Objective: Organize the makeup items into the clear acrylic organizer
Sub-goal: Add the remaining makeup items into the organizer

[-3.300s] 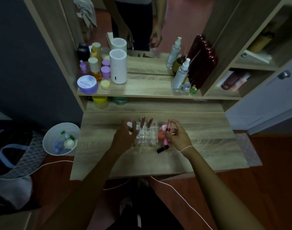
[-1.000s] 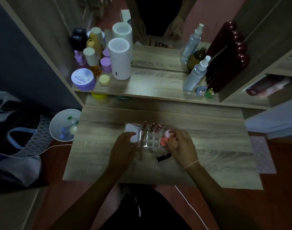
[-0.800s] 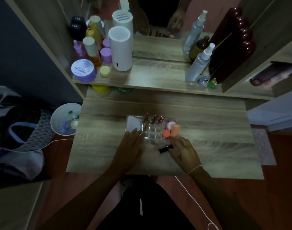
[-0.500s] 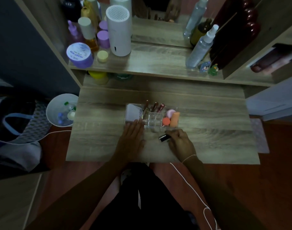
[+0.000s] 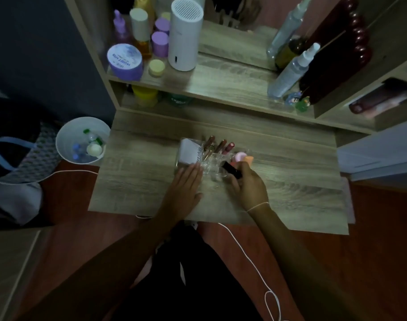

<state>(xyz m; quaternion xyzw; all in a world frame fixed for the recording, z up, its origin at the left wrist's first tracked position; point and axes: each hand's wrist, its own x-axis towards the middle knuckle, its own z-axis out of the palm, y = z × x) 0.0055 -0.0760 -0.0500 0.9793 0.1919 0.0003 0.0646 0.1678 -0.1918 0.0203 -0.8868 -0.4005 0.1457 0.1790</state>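
Right hand (image 5: 248,185) grip closed on dark lipstick tube (image 5: 231,169), held at the clear organizer's (image 5: 211,166) 4 o'clock edge. Left hand (image 5: 186,184) flat and open on table (image 5: 290,193), fingertips touching organizer at 7 o'clock. Lip glosses (image 5: 218,145), pink sponge (image 5: 239,156) already inside.

Both forearms bare, no sleeves in view. Left hand (image 5: 184,184) bare, no rings or bands visible. Right hand (image 5: 250,187) bare; thin pale thread bracelet (image 5: 258,206) circling right wrist, at 5 o'clock from hand. Dark black lower garment (image 5: 186,286) covering lap, at 6 o'clock from hands; detail lost in dim light.
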